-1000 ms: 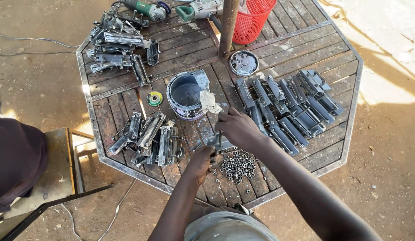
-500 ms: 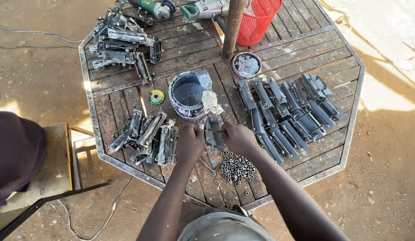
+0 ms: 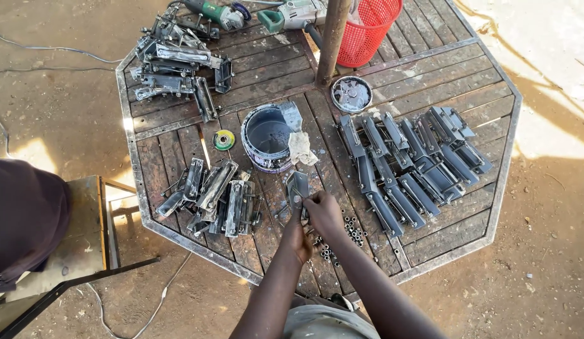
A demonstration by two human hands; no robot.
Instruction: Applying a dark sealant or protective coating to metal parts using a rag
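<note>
Both my hands meet at the near middle of an octagonal wooden table (image 3: 467, 75). My left hand (image 3: 296, 237) and my right hand (image 3: 324, 215) close on the near end of a grey metal latch part (image 3: 297, 186) that lies flat in front of a grey paint bucket (image 3: 267, 135). My right fingers pinch at the part's lower edge; what is between them is too small to tell. A heap of small metal nuts (image 3: 349, 231) lies just right of my right wrist.
Rows of dark metal parts (image 3: 411, 163) fill the right side, with heaps of similar parts at near left (image 3: 210, 198) and far left (image 3: 176, 56). A rag (image 3: 301, 149), a tape roll (image 3: 224, 139), a small tin (image 3: 351, 94), a pole (image 3: 332, 37), a red basket (image 3: 367, 25) and two grinders (image 3: 216, 12) are there. A metal stool (image 3: 85, 232) stands at left.
My right hand has drawn back from the bucket's side toward me. My left hand has come up beside it, and both now close on the latch part.
</note>
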